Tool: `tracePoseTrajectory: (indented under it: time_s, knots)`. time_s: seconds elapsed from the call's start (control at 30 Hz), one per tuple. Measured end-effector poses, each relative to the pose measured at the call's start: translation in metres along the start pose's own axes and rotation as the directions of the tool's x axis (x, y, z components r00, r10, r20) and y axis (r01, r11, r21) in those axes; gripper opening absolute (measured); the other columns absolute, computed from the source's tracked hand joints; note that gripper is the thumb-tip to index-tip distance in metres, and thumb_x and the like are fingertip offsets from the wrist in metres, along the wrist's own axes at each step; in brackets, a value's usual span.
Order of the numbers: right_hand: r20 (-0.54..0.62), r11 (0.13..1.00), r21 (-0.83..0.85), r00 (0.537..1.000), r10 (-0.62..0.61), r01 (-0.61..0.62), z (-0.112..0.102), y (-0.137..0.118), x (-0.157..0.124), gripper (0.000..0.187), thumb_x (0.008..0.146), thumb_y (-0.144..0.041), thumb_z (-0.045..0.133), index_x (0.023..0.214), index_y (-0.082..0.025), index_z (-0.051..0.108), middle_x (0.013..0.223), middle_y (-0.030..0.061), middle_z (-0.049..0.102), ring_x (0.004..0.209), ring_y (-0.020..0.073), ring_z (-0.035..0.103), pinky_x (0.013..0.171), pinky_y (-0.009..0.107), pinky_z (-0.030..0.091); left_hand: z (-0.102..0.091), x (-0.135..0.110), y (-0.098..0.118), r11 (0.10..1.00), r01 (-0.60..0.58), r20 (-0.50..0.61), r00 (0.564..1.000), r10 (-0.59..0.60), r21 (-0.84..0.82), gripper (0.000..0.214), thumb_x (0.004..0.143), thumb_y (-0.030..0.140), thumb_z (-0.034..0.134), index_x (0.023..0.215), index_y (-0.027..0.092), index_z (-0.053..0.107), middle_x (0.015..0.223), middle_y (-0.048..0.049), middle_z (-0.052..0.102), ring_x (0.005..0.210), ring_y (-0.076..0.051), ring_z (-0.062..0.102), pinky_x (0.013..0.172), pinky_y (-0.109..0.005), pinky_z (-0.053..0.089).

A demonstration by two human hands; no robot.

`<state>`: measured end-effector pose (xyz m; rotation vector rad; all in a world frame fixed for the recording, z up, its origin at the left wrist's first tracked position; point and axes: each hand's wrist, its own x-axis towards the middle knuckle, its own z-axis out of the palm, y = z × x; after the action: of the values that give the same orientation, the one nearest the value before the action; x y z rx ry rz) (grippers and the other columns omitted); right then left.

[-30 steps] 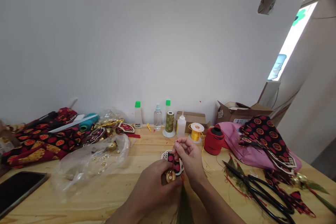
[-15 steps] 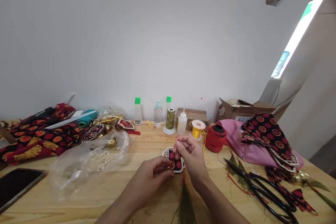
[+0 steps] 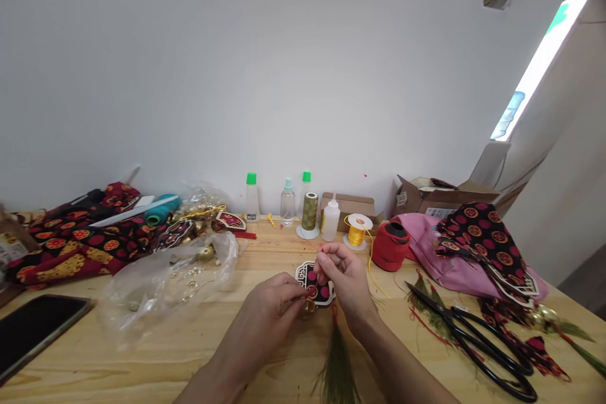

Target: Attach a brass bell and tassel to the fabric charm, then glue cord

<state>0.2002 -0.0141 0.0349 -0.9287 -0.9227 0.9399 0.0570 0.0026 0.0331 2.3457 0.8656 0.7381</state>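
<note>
My left hand (image 3: 274, 306) is closed in a pinch at the lower edge of a patterned ornament (image 3: 307, 273) with a white fretwork frame and dark red-dotted cloth. Just under its fingertips hangs a small gold bell (image 3: 309, 307), partly hidden. Thumb and forefinger of my right hand (image 3: 348, 281) are pressed together on a thin red cord (image 3: 322, 250), which seems to run down towards the left fingertips. Part of the ornament is covered by the right hand. Below the ornament lies a green tassel (image 3: 339, 360) with a red loop.
Black scissors (image 3: 473, 334) lie at right among tassels, by a red thread spool (image 3: 391, 246). Behind the hands stand a yellow cord spool (image 3: 356, 237), a glue bottle (image 3: 330, 219) and an olive thread spool (image 3: 309, 211). At left are a plastic bag (image 3: 156, 284) and a phone (image 3: 42, 331).
The view has shifted slightly. My left fingers have closed more tightly, and the gold bell shows more clearly below them. My right hand keeps its pinch nearly in place.
</note>
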Motion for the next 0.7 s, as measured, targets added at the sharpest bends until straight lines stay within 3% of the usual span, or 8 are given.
tracePoseTrajectory:
  time_s: [0.3, 0.5, 0.7]
  knots:
    - [-0.014, 0.999, -0.001, 0.999, 0.051, -0.051, 0.000, 0.003, -0.001, 0.026, 0.059, -0.035, 0.066, 0.067, -0.015, 0.051, 0.047, -0.0043, 0.055, 0.039, 0.0061, 0.046, 0.039, 0.017, 0.036, -0.001, -0.002, -0.001, 0.981, 0.186, 0.021, 0.982, -0.188, 0.057, 0.015, 0.068, 0.020, 0.049, 0.065, 0.018, 0.063, 0.063, 0.0003, 0.065, 0.058, -0.013, 0.056, 0.054, -0.020, 0.037]
    - [-0.044, 0.998, 0.024, 0.997, 0.065, -0.064, 0.003, 0.011, -0.004, 0.021, 0.064, -0.032, 0.064, 0.069, -0.016, 0.051, 0.048, -0.0058, 0.051, 0.039, 0.0049, 0.042, 0.034, 0.014, 0.031, 0.000, -0.002, -0.005, 0.970, 0.224, 0.065, 0.971, -0.231, 0.098, 0.017, 0.065, 0.024, 0.049, 0.059, 0.017, 0.064, 0.056, 0.0001, 0.063, 0.053, -0.013, 0.053, 0.050, -0.020, 0.032]
    - [-0.039, 0.997, 0.047, 0.997, 0.065, -0.063, 0.003, 0.011, -0.006, 0.020, 0.065, -0.029, 0.064, 0.068, -0.016, 0.050, 0.047, -0.0058, 0.050, 0.039, 0.0043, 0.041, 0.033, 0.013, 0.029, 0.002, -0.003, -0.003, 0.978, 0.162, 0.065, 0.983, -0.172, 0.133, 0.020, 0.065, 0.018, 0.044, 0.054, 0.014, 0.061, 0.053, -0.0002, 0.060, 0.050, -0.011, 0.049, 0.048, -0.019, 0.029]
